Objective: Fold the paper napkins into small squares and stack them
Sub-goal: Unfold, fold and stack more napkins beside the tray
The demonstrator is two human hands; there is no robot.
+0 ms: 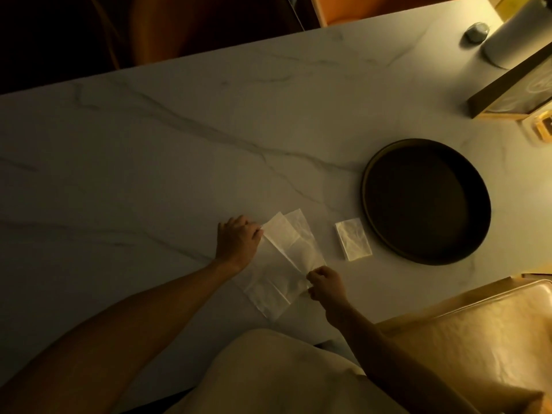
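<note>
A thin white paper napkin lies partly folded on the marble table, one long flap turned over along a crease. My left hand pinches the flap's far corner. My right hand pinches the near end of the same flap. Both hands hold the napkin just above the table. To the right, a small stack of folded napkin squares rests flat, apart from both hands.
A round dark tray sits right of the stack. A paper-towel roll, a small grey object and a framed box stand at the far right. A tan cushioned chair is at the near right.
</note>
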